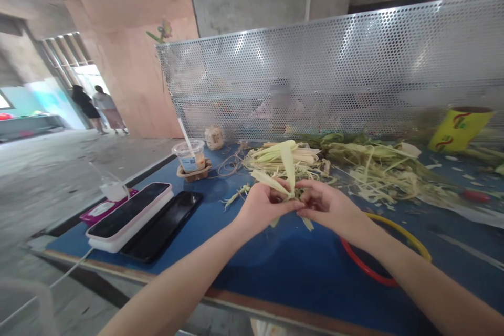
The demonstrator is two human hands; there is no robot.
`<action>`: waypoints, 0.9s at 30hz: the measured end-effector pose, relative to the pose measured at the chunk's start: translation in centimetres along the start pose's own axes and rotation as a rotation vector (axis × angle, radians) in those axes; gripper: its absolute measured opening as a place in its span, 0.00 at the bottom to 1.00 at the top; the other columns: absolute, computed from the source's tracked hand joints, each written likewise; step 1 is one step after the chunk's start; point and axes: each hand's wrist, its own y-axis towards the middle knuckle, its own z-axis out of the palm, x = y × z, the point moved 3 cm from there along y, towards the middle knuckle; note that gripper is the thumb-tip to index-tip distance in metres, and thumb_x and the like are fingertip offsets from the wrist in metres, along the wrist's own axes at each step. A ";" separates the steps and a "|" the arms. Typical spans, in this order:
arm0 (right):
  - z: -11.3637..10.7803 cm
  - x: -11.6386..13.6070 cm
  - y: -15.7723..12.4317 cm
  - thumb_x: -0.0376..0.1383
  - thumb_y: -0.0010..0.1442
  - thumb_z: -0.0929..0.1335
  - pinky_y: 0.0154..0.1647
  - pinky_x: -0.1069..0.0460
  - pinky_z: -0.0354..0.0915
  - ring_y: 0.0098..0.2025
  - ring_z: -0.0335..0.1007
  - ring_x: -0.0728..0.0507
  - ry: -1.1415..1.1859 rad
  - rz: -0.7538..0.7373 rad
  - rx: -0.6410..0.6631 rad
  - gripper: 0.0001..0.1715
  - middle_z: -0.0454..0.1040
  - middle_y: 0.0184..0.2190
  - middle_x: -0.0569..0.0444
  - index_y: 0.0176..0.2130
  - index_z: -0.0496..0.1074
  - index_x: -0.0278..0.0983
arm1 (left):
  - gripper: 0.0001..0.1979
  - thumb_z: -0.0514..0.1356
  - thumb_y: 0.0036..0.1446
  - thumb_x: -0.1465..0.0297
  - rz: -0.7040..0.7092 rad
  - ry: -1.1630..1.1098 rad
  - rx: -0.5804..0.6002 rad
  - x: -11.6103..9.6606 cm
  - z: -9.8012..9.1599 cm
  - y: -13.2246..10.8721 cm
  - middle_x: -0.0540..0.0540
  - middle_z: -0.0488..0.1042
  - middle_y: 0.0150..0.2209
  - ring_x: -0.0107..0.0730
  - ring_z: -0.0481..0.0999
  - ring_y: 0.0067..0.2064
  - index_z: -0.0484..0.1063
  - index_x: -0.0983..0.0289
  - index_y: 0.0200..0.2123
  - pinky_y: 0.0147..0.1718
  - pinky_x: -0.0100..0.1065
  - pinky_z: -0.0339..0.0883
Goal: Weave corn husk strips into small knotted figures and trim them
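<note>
- Pinching husk piece [289, 165] by its base, w/ L hand [258, 205] + R hand [328, 202]; fingertips close together.
- Held over blue table [255, 283], betw. both, approx. equally near.
- Long axis: up from grip; 2nd strip angled L.
- Husk pile [309, 155] just beyond.

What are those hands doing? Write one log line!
left hand: pinching corn-husk strips | right hand: at strips' base | below right forearm: red-and-yellow ring | beyond hands: husk pile
</note>
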 end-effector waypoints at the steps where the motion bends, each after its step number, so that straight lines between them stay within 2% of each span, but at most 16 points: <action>1: -0.1 0.0 0.0 0.35 0.48 0.68 0.27 0.53 0.62 0.26 0.64 0.49 -0.012 -0.008 -0.008 0.21 0.67 0.25 0.58 0.44 0.64 0.38 | 0.16 0.64 0.41 0.64 -0.005 -0.001 -0.008 0.1 -0.1 0.1 0.50 0.72 0.21 0.25 0.71 0.23 0.68 0.67 0.32 0.22 0.26 0.63; 5: -0.7 0.6 -0.1 0.36 0.50 0.67 0.30 0.51 0.64 0.28 0.66 0.47 -0.068 -0.044 -0.023 0.16 0.69 0.26 0.56 0.41 0.68 0.38 | 0.12 0.61 0.45 0.64 0.006 -0.032 0.030 0.0 -0.1 0.2 0.53 0.75 0.24 0.30 0.75 0.28 0.69 0.67 0.30 0.32 0.30 0.68; 7: -1.1 0.9 -0.1 0.37 0.51 0.66 0.33 0.49 0.64 0.31 0.68 0.45 -0.141 -0.062 -0.033 0.11 0.71 0.28 0.53 0.37 0.71 0.39 | 0.11 0.61 0.46 0.64 0.011 -0.049 0.051 -0.2 0.0 0.2 0.53 0.76 0.26 0.31 0.76 0.30 0.70 0.66 0.29 0.35 0.31 0.68; 10: -1.7 1.3 -0.2 0.39 0.51 0.66 0.33 0.49 0.63 0.31 0.68 0.43 -0.275 -0.105 -0.086 0.07 0.72 0.28 0.52 0.29 0.73 0.40 | 0.11 0.60 0.47 0.64 0.000 -0.054 0.055 -0.4 0.2 0.1 0.53 0.77 0.26 0.32 0.76 0.31 0.71 0.67 0.30 0.36 0.31 0.69; 12: -2.0 1.4 -0.2 0.40 0.51 0.66 0.32 0.49 0.63 0.30 0.67 0.43 -0.309 -0.122 -0.083 0.08 0.72 0.27 0.53 0.27 0.73 0.39 | 0.11 0.59 0.48 0.63 0.016 -0.001 0.053 -0.5 0.2 0.1 0.54 0.77 0.26 0.31 0.76 0.31 0.72 0.67 0.27 0.35 0.31 0.69; 15: -2.4 1.3 -0.2 0.42 0.51 0.66 0.30 0.51 0.62 0.29 0.66 0.45 -0.294 -0.096 -0.015 0.09 0.71 0.27 0.53 0.29 0.72 0.39 | 0.12 0.59 0.48 0.63 0.039 0.039 0.048 -0.8 0.0 0.1 0.53 0.77 0.25 0.30 0.75 0.30 0.72 0.66 0.24 0.34 0.29 0.68; 18: -2.8 1.2 -0.2 0.43 0.51 0.66 0.28 0.52 0.60 0.28 0.65 0.46 -0.267 -0.059 0.027 0.10 0.72 0.27 0.53 0.29 0.73 0.39 | 0.10 0.60 0.47 0.64 0.021 -0.032 0.040 -0.8 -0.2 0.2 0.53 0.76 0.23 0.28 0.75 0.27 0.72 0.67 0.27 0.32 0.29 0.68; 22: -3.1 1.1 -0.1 0.44 0.51 0.67 0.28 0.52 0.60 0.28 0.65 0.45 -0.233 0.006 0.098 0.11 0.72 0.25 0.53 0.28 0.73 0.39 | 0.10 0.61 0.46 0.65 0.008 -0.059 0.095 -0.5 -0.1 0.3 0.54 0.76 0.25 0.28 0.74 0.28 0.73 0.68 0.27 0.33 0.29 0.67; 24: -3.1 1.1 0.0 0.45 0.51 0.66 0.29 0.51 0.60 0.28 0.66 0.45 -0.209 0.029 0.110 0.12 0.72 0.27 0.53 0.31 0.73 0.40 | 0.14 0.58 0.50 0.62 -0.009 -0.042 0.142 -0.4 0.1 0.2 0.55 0.77 0.26 0.28 0.74 0.29 0.74 0.68 0.26 0.33 0.27 0.66; 27: -2.8 0.7 0.3 0.46 0.52 0.65 0.28 0.52 0.59 0.28 0.64 0.47 -0.127 0.048 0.047 0.17 0.73 0.27 0.53 0.35 0.74 0.38 | 0.24 0.48 0.56 0.58 -0.038 -0.041 0.204 -0.4 0.5 0.1 0.56 0.77 0.25 0.27 0.73 0.28 0.76 0.69 0.27 0.29 0.26 0.65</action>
